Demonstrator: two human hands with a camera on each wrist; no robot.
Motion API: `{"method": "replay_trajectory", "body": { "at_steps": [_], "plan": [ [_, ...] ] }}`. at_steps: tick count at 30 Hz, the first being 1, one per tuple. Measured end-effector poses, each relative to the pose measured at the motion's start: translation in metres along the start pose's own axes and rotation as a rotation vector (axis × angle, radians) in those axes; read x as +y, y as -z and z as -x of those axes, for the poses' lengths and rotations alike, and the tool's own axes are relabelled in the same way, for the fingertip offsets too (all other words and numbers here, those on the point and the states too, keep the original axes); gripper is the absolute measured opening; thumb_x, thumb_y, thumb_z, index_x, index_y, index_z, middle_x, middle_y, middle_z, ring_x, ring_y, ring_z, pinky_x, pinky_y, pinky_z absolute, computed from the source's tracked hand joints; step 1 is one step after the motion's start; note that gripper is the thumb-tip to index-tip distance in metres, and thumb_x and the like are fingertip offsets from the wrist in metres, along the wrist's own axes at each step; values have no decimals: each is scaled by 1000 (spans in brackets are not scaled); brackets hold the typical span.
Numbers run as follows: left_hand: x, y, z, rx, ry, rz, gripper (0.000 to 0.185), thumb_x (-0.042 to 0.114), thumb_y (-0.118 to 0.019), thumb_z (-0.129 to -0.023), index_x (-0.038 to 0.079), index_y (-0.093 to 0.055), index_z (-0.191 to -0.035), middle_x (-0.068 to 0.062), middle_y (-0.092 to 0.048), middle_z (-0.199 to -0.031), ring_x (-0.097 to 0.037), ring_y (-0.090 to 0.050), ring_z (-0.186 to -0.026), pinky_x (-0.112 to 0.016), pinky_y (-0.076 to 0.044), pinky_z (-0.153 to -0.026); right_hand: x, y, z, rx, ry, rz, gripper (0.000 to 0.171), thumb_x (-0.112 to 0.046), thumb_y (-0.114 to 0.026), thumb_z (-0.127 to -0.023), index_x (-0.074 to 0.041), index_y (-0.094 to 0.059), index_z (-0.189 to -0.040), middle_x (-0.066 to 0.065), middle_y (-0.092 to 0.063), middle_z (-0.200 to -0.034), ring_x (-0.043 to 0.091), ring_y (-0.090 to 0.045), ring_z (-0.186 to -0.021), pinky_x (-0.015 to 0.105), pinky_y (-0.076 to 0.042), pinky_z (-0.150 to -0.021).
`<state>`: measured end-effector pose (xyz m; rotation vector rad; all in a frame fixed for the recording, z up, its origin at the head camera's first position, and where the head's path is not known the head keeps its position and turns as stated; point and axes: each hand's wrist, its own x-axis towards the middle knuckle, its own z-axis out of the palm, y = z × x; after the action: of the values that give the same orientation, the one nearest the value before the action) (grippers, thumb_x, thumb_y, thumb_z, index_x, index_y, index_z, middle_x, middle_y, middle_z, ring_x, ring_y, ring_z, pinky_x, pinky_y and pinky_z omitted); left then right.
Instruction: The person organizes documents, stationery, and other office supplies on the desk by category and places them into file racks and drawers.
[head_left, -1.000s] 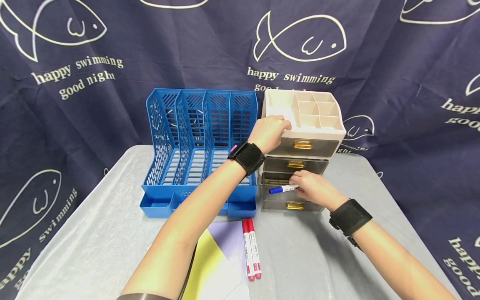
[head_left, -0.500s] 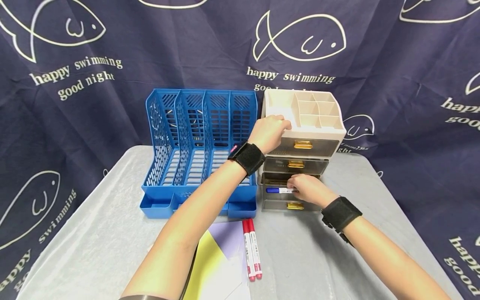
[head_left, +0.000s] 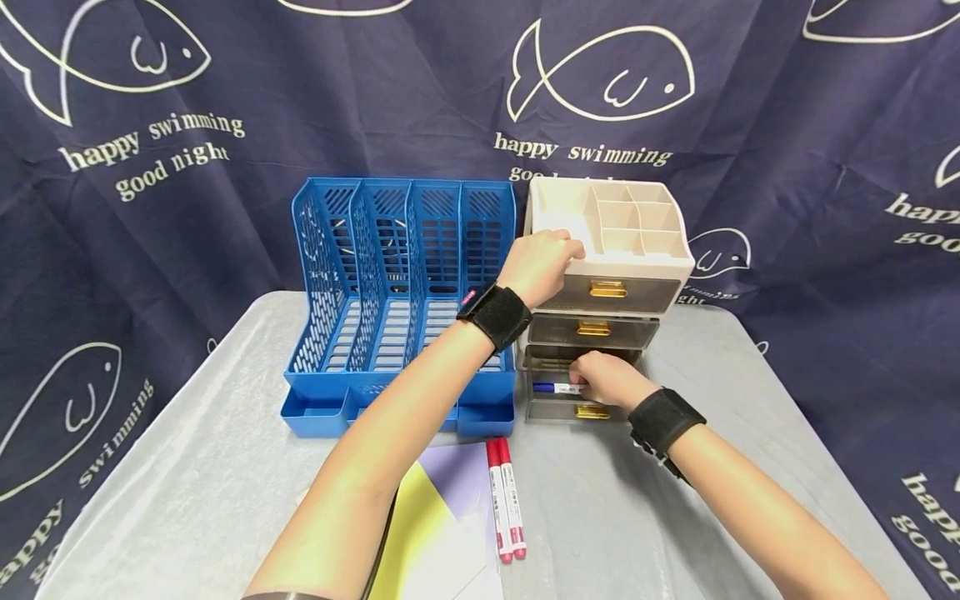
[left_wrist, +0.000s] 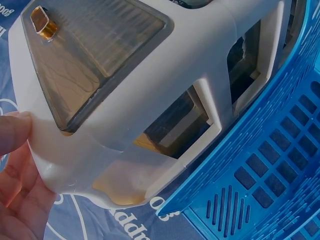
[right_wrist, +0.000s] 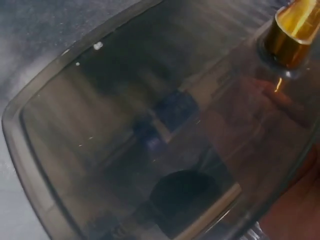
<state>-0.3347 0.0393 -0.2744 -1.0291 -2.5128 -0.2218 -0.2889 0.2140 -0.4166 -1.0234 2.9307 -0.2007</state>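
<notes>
My left hand (head_left: 542, 265) grips the top front left edge of a white desktop drawer organizer (head_left: 621, 265); in the left wrist view the thumb (left_wrist: 14, 132) presses its front. The organizer's bottom drawer (head_left: 551, 412), smoky and see-through with a gold handle (head_left: 592, 412), is pulled out. Inside it, my right hand (head_left: 609, 381) pinches a blue-capped marker (head_left: 558, 388) that lies nearly level. From the right wrist camera the drawer's front (right_wrist: 65, 150) fills the view, with the blue cap (right_wrist: 175, 110) dimly visible through it. The right fingertips are partly hidden.
A blue file rack (head_left: 397, 379) stands close to the organizer's left side. Two red-capped markers (head_left: 506, 500) lie beside yellow, purple and white sheets (head_left: 457, 533) at the table's front. A dark fish-print curtain (head_left: 420, 92) hangs behind.
My right hand has moved left and slightly down into the open bottom drawer, carrying the blue-capped marker, which now lies flatter. My left hand has stayed on the organizer's edge.
</notes>
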Motion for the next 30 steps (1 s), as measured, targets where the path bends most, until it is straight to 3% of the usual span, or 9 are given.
{"method": "replay_trajectory", "body": {
  "at_steps": [3, 12, 18, 25, 30],
  "plan": [
    [0, 0, 0, -6, 1, 2, 28, 9, -59, -90, 21, -68, -114, 3, -67, -105, -14, -63, -96, -29, -52, -77, -1, 0, -1, -21, -12, -22, 41, 10, -65, -68, -13, -32, -58, -7, -23, -59, 9, -24, -53, 23, -19, -51],
    [-1, 1, -1, -16, -2, -4, 28, 9, -58, -91, 22, -68, -114, 4, -67, -106, -13, -63, -97, -29, -52, -78, 3, -3, -4, -71, -43, -62, 21, 8, -67, -71, -8, -55, -62, -6, -41, -58, 8, -37, -53, 23, -32, -50],
    [-1, 1, -1, -22, -2, -11, 27, 10, -59, -91, 22, -68, -114, 4, -66, -107, -13, -63, -98, -29, -52, -78, 3, -3, -3, -57, -45, -77, 21, 9, -66, -69, -8, -55, -63, -7, -42, -57, 8, -38, -53, 23, -34, -50],
    [-1, 0, -2, -19, -4, -12, 28, 10, -58, -91, 22, -68, -114, 4, -66, -106, -13, -62, -97, -28, -52, -78, 6, -2, -1, -48, -6, -73, 28, 7, -68, -69, -8, -46, -59, -8, -31, -58, 8, -30, -53, 22, -24, -51],
    [-1, 1, -1, -17, -3, -11, 28, 9, -59, -91, 21, -68, -114, 4, -66, -105, -13, -63, -97, -28, -52, -78, 7, 3, 2, -63, -28, -70, 22, 2, -73, -68, -9, -55, -65, -7, -43, -60, 7, -37, -56, 23, -33, -52]
  ]
}}
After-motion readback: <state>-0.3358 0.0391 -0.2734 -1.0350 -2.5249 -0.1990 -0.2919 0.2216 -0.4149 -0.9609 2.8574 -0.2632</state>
